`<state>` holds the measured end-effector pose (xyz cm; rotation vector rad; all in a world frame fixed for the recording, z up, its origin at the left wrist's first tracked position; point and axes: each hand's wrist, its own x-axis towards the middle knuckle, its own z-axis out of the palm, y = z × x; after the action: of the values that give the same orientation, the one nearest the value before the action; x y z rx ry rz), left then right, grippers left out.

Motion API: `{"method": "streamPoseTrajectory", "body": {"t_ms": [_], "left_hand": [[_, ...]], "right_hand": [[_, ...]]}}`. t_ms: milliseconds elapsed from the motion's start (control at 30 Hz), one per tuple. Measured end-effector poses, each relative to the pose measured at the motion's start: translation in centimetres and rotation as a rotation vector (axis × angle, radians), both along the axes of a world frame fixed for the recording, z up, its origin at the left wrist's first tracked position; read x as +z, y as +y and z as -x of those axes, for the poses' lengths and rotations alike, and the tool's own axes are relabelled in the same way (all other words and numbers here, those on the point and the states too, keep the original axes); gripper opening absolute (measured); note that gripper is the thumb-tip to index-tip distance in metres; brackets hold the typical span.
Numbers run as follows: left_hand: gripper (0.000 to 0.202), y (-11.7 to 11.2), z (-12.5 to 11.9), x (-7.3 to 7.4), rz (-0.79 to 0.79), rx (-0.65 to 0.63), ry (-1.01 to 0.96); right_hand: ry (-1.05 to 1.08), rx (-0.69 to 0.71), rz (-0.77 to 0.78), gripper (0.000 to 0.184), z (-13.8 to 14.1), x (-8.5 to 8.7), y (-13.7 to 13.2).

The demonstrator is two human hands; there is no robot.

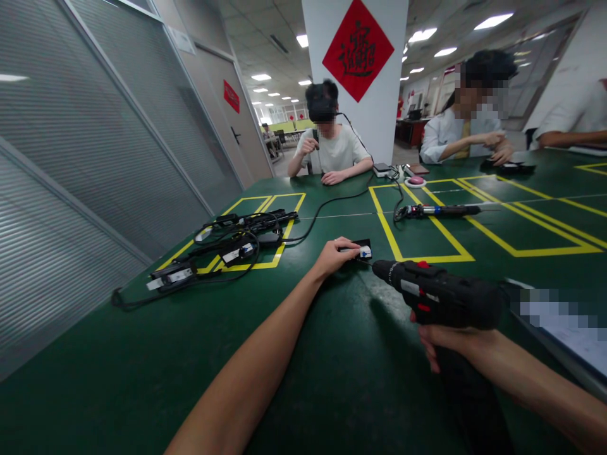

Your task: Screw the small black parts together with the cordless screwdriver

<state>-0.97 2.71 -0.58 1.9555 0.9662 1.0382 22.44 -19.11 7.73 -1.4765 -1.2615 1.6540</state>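
My right hand [434, 341] is wrapped round the grip of a black cordless drill [446, 294] with red details. Its chuck points left, and the thin bit ends close to a small black part [363, 243] bearing a white label [365, 252]. Whether the bit touches the part I cannot tell. My left hand [337, 254] grips this part from the left, fingers closed on it against the green table [332, 354]. The fingers hide some of the part.
Black cabled devices [237, 243] lie in a heap at left on yellow tape outlines. A black pen-shaped tool [441, 211] lies at right, with a tablet-like device [559, 328] nearer me. Across the table a person [339, 148] works; another person [467, 136] sits further right.
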Motion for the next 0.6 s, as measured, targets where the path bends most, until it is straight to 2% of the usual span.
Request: {"method": "streamPoseTrajectory", "body": {"t_ms": [300, 467, 600], "left_hand": [[0.03, -0.03, 0.01, 0.19, -0.006, -0.007, 0.004], [0.028, 0.05, -0.01, 0.13, 0.004, -0.004, 0.006], [0.028, 0.17, 0.09, -0.13, 0.004, -0.01, -0.006]], "right_hand": [[0.08, -0.049, -0.007, 0.019, 0.22, -0.18, -0.37], [0.082, -0.079, -0.016, 0.028, 0.27, -0.37, -0.31], [0.134, -0.046, 0.003, 0.02, -0.09, -0.85, -0.29]]}}
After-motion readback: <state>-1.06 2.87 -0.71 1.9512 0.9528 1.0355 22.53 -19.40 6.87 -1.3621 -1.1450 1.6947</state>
